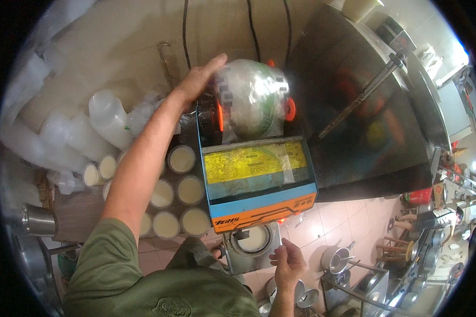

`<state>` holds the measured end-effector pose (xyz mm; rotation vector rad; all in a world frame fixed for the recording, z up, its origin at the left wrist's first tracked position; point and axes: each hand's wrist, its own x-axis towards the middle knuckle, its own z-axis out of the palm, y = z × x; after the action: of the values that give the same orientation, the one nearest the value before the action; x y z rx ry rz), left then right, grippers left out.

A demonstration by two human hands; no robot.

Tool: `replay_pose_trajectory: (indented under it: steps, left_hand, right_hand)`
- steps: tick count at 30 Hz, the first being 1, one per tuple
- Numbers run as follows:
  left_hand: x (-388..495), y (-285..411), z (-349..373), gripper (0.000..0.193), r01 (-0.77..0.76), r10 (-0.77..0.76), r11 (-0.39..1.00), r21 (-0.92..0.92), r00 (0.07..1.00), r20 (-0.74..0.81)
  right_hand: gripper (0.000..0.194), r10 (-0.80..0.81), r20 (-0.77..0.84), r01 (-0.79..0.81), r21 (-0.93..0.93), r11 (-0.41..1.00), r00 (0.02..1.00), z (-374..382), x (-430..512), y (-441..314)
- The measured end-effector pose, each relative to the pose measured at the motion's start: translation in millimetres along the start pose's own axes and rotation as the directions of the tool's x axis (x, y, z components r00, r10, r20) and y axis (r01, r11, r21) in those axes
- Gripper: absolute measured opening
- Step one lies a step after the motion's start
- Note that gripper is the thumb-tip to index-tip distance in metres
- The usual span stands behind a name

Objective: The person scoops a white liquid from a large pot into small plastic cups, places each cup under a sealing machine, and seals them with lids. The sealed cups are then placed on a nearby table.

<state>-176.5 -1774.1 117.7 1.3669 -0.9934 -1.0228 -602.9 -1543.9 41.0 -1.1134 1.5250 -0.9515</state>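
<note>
My left hand (200, 77) reaches to the left end of a large roll of clear printed sealing film (252, 95), which sits between orange discs on top of a cup-sealing machine (261, 204). One digit points up along the roll; the other fingers are largely hidden. Below the machine's blue and orange front, a filled cup (256, 239) sits in the round opening of a metal tray (244, 264). My right hand (288, 261) is beside the tray's right edge, its fingers partly curled and apart. I see nothing held in it.
Several cups of pale liquid (190, 189) stand left of the machine, before stacks of plastic cups (107, 115). A dark metal surface (365, 119) rises at right, with a metal rod (361, 95) across it. Pots (335, 257) and a person (428, 222) appear farther right.
</note>
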Motion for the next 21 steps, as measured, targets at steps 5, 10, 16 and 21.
replay_pose_trajectory:
  steps: [5,10,16,21]
  left_hand:
    - [11,-6,-7,0.083,0.192,-0.182,0.975,-0.113,0.979,0.089]
    - [19,-10,-14,0.081,0.237,-0.217,0.959,-0.155,0.967,0.135]
    - [14,-5,-13,0.074,0.289,-0.275,0.953,-0.096,0.952,0.135]
    - [15,-13,-10,0.062,0.322,-0.31,0.937,-0.133,0.945,0.108]
  right_hand:
    - [0.024,0.037,0.014,-0.037,-0.019,0.999,0.999,0,1,-1]
    - [0.026,0.001,0.039,-0.001,-0.006,1.0,0.999,4,5,3]
    - [0.026,-0.03,0.046,0.028,0.028,0.999,0.999,7,5,8]
    - [0.026,0.005,0.046,-0.007,0.033,0.999,0.999,5,1,10]
